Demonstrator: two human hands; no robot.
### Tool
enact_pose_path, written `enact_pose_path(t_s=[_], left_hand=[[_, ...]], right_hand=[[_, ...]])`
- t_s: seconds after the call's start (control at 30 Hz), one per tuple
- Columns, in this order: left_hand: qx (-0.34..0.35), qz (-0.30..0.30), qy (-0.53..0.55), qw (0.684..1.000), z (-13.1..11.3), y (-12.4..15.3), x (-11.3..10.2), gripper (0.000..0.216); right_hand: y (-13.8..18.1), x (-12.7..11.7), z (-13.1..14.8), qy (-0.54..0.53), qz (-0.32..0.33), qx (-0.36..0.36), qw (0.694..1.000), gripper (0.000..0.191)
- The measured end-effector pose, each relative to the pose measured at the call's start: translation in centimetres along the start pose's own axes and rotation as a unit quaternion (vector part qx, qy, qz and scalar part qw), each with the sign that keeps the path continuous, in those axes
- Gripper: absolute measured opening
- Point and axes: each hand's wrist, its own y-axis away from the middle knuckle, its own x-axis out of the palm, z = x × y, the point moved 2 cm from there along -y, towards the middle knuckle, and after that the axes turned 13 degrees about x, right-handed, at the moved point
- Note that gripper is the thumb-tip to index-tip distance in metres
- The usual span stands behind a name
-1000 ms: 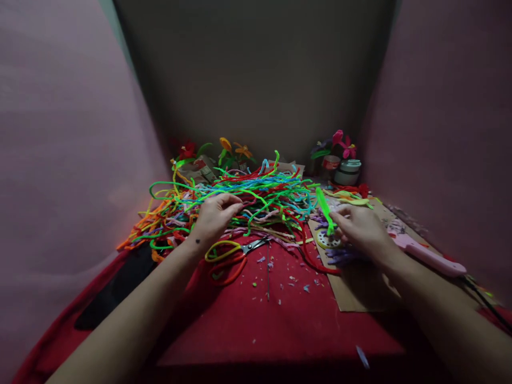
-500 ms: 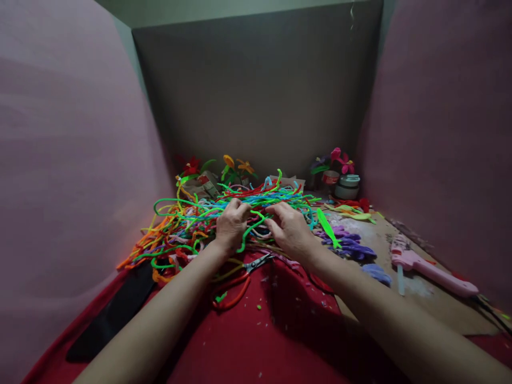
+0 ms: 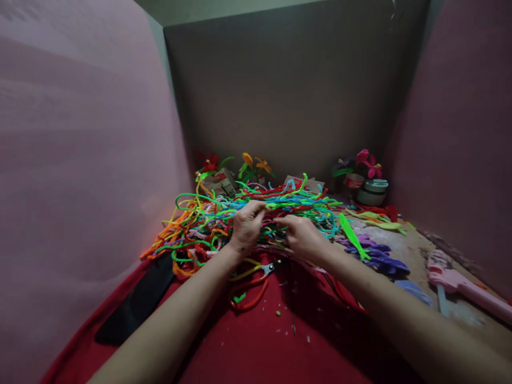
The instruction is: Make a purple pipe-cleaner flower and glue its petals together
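A big tangled heap of coloured pipe cleaners [image 3: 212,213] lies ahead of me, in green, blue, red, orange and other colours. At its front edge my left hand [image 3: 247,226] is closed in a pinch, with a bright green pipe cleaner [image 3: 272,207] at its fingertips. Just right of it, my right hand [image 3: 302,234] has its fingers curled together, pointing at the left hand; what they hold, if anything, I cannot make out. Below the hands lie scissors [image 3: 250,305] with red and yellow handles. A flat green leaf-shaped piece [image 3: 352,234] rests right of the right hand.
Purple fuzzy pieces [image 3: 380,258] and a pink glue gun [image 3: 460,285] lie on a board at right. A black flat object [image 3: 136,301] sits at left on the red cloth [image 3: 256,352]. Behind stand pipe-cleaner flowers [image 3: 262,165] and a lidded jar [image 3: 373,192]. Pink panels flank both sides.
The view has swung left, so everything sits further right. My right fingers have gone from spread to curled. The green pipe cleaner that dangled between the hands no longer hangs down there.
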Motion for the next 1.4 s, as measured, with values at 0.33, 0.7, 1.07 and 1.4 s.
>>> enact_pose_path(t_s=[0.33,0.7,1.07,1.4], left_hand=[[0.106,0.067,-0.033,0.992,-1.8,0.7,1.0,0.018],[0.103,0.115,-0.065,0.986,0.3,1.4,-0.3,0.021],[-0.002,0.013,-0.065,0.998,-0.5,-0.8,-1.6,0.023],[0.038,0.13,-0.163,0.977,-0.8,-6.0,3.1,0.051]], right_hand=[[0.8,-0.9,0.4,-0.024,-0.231,0.021,0.972,0.024],[3.9,-7.3,-0.3,-0.738,-0.163,0.134,0.64,0.025],[5.0,-8.3,-4.7,-0.783,-0.068,0.22,0.579,0.022],[-3.9,-5.0,-0.6,-0.609,-0.163,0.189,0.753,0.014]])
